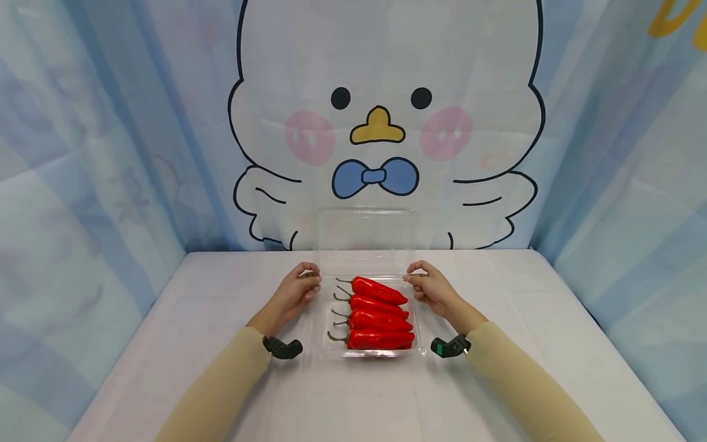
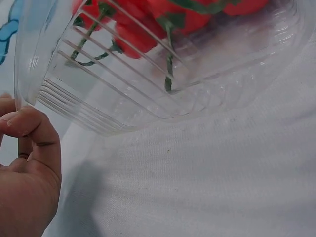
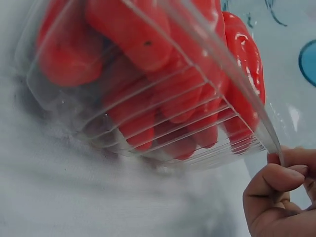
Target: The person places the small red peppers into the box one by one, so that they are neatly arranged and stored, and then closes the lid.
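A clear plastic clamshell box [image 1: 318,319] is at the middle of the table, its see-through lid [image 1: 364,242] raised at the back. Several long red chili peppers [image 1: 378,320] lie inside, side by side, green stems toward the left. At the far left corner, my left hand [image 1: 293,290] pinches the rim between thumb and fingers. My right hand [image 1: 436,291] does the same at the far right corner; the right wrist view shows its thumb and forefinger on the rim [image 3: 269,131]. The ribbed box wall [image 2: 98,94] appears close up in the left wrist view.
A white cloth covers the table [image 1: 364,405]. Behind it hangs a curtain [image 1: 381,55] printed with a cartoon bird, and pale blue curtains flank both sides. Each wrist wears a black band, the left band [image 1: 283,348] and the right band [image 1: 450,347].
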A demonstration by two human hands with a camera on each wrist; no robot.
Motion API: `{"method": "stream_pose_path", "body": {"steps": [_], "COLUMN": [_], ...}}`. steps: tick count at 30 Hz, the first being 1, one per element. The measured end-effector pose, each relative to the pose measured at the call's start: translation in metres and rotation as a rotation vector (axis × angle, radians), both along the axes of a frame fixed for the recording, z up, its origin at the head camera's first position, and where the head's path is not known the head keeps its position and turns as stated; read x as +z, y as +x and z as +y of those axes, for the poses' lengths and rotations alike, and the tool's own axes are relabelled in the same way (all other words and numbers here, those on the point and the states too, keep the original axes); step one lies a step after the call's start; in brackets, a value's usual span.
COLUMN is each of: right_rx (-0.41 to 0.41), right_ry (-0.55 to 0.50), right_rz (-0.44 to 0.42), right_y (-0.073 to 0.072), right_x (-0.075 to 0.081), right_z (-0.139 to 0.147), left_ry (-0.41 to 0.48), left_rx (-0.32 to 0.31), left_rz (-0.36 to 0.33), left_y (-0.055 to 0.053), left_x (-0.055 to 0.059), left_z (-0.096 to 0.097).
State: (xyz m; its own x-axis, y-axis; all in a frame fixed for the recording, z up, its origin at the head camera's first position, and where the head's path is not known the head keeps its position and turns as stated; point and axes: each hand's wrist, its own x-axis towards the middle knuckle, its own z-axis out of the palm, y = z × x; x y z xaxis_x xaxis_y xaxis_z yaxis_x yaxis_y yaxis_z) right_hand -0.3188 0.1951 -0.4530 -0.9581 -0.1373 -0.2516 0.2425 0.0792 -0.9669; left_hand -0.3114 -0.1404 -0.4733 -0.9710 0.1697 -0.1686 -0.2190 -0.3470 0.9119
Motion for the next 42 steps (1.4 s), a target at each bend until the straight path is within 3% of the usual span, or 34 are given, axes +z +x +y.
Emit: {"method": "stream_pose_path", "body": {"steps": [13,15,19,22,27,31,38,42], "right_rx": [-0.004,-0.012,-0.018,-0.012,0.011,0.044,0.125,0.222], "right_ry": [-0.227,-0.224,-0.139,-0.080,-0.014,0.033,0.107,0.166], "right_rz": [-0.084,-0.096,-0.084,-0.084,-0.103,-0.102,-0.150,-0.170], "right_y": [0.001,0.002,0.005,0.010,0.021,0.032,0.055,0.067], "right_x": [-0.001,-0.001,0.001,0.003,0.008,0.011,0.013,0.010], "right_z": [0.003,0.004,0.004,0.006,0.010,0.013,0.023,0.033], "left_ry": [-0.014,-0.018,-0.158,-0.231,-0.203,-0.291,-0.351,-0.405], "left_rx": [0.021,0.041,0.099,0.102,0.046,-0.020,-0.124,-0.250], "left_rz": [0.083,0.089,0.104,0.077,0.005,0.025,0.026,0.010], "left_y": [0.000,0.000,0.001,0.003,0.013,0.022,0.038,0.051], "left_x": [-0.007,-0.008,-0.008,-0.006,-0.003,-0.002,0.002,0.003], "left_z": [0.003,0.003,0.003,0.001,-0.004,-0.011,-0.025,-0.040]}}
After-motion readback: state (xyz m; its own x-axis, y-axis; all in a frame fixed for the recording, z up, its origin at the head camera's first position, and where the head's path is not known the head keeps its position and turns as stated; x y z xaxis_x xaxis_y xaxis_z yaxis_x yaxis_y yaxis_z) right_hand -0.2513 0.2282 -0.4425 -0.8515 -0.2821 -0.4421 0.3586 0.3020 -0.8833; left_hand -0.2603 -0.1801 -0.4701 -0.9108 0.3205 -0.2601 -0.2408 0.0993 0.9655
